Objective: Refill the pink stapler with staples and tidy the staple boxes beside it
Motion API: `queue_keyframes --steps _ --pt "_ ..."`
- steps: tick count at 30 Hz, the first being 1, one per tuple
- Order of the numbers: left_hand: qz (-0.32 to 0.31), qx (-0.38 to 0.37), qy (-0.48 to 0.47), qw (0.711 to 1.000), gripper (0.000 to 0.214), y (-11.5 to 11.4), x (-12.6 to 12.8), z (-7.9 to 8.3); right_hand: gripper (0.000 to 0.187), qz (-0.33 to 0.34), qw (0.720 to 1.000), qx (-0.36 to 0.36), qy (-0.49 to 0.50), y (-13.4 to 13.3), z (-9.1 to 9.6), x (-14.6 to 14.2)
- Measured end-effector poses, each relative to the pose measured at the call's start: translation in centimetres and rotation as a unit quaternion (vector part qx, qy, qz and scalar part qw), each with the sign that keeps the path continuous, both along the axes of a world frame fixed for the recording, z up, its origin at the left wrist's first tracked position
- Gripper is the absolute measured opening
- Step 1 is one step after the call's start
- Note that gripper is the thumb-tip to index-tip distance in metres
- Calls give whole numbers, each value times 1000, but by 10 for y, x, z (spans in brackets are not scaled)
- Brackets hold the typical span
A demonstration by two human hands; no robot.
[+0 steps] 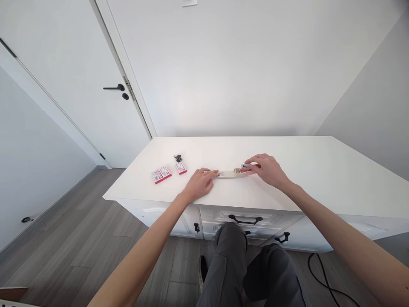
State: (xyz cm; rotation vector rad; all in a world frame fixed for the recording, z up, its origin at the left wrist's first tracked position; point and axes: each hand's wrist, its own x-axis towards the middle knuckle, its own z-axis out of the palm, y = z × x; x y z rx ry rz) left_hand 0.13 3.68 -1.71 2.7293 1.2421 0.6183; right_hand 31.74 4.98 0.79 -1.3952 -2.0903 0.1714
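A long beige stapler (230, 173) lies flat on the white desk (319, 170), opened out. My left hand (200, 182) rests on the desk with its fingertips pressed on the stapler's left end. My right hand (266, 169) pinches the stapler's right end, where a small red box (246, 170) and a bit of metal show under the fingers. What exactly the right fingers grip is too small to tell.
Two red-and-white small boxes (161, 174) lie side by side at the desk's left, a third (180, 168) beside them, with a small black object (178, 158) behind it. Drawers with black handles (245, 220) sit below. A door (79, 81) stands at left. A black cable (322, 277) runs on the floor.
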Motion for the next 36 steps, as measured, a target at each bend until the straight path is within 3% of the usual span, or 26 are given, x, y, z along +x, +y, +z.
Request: queue_keyframes --steps 19,27,31,36 --pt "-1 4 -4 1000 50 1 1 0 32 19 999 -7 -27 1 -5 -2" --pt "0 1 -3 1000 50 0 1 0 37 -5 999 35 -16 -6 -12 21" --pt "3 1 0 1000 51 0 0 -1 49 -44 995 -55 64 -11 -11 36" --pt "4 4 1 1000 49 1 0 -2 61 -96 967 -181 149 -20 -7 42"
